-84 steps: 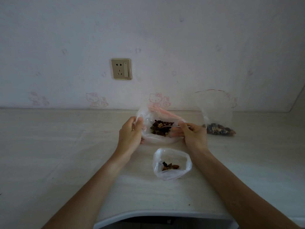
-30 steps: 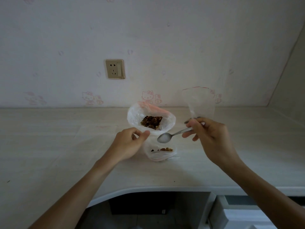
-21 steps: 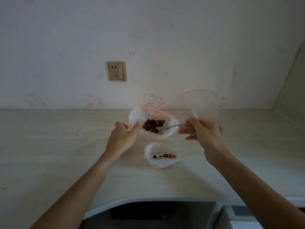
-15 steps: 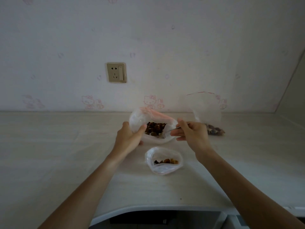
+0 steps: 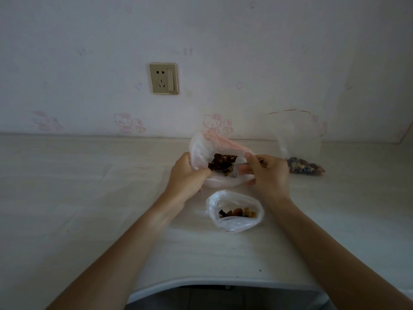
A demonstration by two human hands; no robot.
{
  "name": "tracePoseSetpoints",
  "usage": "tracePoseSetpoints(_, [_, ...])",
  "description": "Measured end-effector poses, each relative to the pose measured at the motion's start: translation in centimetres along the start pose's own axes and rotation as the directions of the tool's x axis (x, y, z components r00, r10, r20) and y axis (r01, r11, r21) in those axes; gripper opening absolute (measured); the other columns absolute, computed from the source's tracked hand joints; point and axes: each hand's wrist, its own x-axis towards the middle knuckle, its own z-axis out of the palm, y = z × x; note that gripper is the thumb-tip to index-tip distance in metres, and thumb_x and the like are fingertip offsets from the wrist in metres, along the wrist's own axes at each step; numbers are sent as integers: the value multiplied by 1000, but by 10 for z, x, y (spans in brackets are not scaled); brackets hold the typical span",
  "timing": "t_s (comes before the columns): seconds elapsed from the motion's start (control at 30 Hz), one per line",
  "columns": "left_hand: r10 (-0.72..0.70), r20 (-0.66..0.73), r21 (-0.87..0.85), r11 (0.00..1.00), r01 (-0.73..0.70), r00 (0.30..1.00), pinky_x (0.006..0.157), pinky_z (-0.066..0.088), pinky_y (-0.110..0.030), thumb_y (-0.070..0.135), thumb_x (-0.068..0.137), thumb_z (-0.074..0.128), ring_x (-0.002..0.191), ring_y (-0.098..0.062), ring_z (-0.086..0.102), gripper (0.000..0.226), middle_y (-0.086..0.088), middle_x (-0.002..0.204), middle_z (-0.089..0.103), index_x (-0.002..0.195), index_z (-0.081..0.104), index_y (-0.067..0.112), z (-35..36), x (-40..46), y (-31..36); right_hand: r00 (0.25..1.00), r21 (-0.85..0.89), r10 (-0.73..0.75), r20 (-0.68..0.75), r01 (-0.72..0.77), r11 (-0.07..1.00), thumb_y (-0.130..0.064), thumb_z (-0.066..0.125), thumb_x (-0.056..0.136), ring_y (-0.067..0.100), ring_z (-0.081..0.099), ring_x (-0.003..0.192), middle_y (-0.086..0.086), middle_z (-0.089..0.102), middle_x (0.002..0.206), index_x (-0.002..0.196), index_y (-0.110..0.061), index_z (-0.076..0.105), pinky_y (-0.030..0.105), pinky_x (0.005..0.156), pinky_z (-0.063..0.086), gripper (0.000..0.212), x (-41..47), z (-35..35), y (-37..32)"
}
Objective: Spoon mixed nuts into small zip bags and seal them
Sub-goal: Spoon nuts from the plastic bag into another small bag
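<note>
Since half a second ago, right hand (image 5: 268, 173) is pushing the spoon (image 5: 232, 167) deeper into the nuts (image 5: 220, 163), fingers pinching its handle. Left hand (image 5: 186, 177) is gripping the big bag (image 5: 201, 153) rim. Small zip bag (image 5: 234, 210) is sitting open at 6 o'clock of it.

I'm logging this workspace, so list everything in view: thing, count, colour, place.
large nut bag: 1, clear with pink tint, open, back centre of counter
spoon: 1, silver, bowl inside the large nut bag
small zip bag: 1, clear, open, few nuts, near centre
filled zip bag: 1, clear, red strip, nuts at bottom, right by wall
counter: 1, pale
wall socket: 1, gold, wall
cat stickers: several, pink, wall base
left hand: holds large bag's rim
right hand: holds spoon
</note>
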Motion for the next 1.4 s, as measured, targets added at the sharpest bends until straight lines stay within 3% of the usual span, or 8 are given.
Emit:
tracePoseSetpoints(0.23, [34,19,-22,999,-34,999,53,50,-19,13,87,70,69,-10,63,22,-1,94,71,106,65,22,-2,-2,3,998,-27,-13,57,15,1000,-26,66,100,2,72,64,-14,76,68,75,-33,75,11,55,51,27,-2,3,-2])
tracePoseSetpoints(0.43, [91,-46,24,996,-90,995,63,58,-32,38,99,63,62,-12,63,21,-8,96,72,104,66,17,-8,-3,2,992,41,120,27,-121,992,-30,64,100,10,76,70,-7,79,73,78,-28,76,24,56,56,25,2,-1,-3])
tracePoseSetpoints(0.57, [121,-123,57,992,-115,985,55,56,-27,39,102,59,63,-14,67,29,-14,95,70,98,66,11,-13,-1,3,988,59,155,5,-155,986,-29,62,102,11,77,73,-6,79,75,81,-26,76,35,67,60,26,0,-3,-3])
tracePoseSetpoints(0.77, [156,-248,246,965,-94,956,77,52,-30,61,92,64,86,-9,67,45,10,100,64,113,58,22,-25,-8,1,984,109,176,10,-176,978,-28,60,103,13,77,77,-4,80,78,88,-21,76,27,60,57,23,-8,-10,-12])
tracePoseSetpoints(0.87, [217,-292,280,951,-134,931,67,44,-24,55,91,70,82,-3,60,38,10,92,61,104,56,22,-29,-16,5,981,152,191,11,-191,970,-28,60,103,14,78,79,-1,80,80,92,-16,75,28,61,57,23,-10,-19,-19])
tracePoseSetpoints(1.03, [273,-94,286,928,-237,957,58,43,-12,45,92,73,65,3,61,21,13,75,68,80,66,29,-26,-38,5,988,188,143,51,-150,971,-27,59,104,19,78,81,5,80,83,97,-11,74,29,59,58,24,-16,-48,-34])
tracePoseSetpoints(1.23, [132,154,391,902,-184,979,64,46,-19,64,89,67,69,5,67,33,21,76,72,82,75,32,-21,-59,1,984,247,102,146,-136,959,-26,61,102,30,78,79,16,79,84,97,-1,74,27,52,57,28,-38,-89,-49])
tracePoseSetpoints(1.4, [118,214,454,867,-205,970,65,43,-13,45,94,70,77,9,65,17,16,82,74,86,78,33,-18,-67,9,971,202,105,216,-150,968,-23,59,102,32,78,78,18,78,82,94,0,73,28,53,59,28,-59,-106,-55])
